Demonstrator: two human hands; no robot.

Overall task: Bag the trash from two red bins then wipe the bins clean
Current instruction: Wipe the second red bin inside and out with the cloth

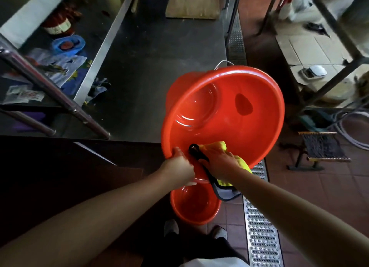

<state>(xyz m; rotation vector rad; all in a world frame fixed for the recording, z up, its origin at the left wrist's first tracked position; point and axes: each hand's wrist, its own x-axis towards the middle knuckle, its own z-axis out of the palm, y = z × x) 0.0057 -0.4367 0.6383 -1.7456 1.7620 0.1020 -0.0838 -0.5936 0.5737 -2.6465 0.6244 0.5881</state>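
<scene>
- Shoes on tiled floor, just below 2nd red bin, which stands upright on floor.
- L hand grips near rim of tilted red bin, opening twd camera, held by steel counter edge.
- R hand presses yellow cloth on inner wall; black-edged part hangs over rim.
- Floor drain grate at right.

Steel counter beside red-tiled floor with metal drain grate
</scene>
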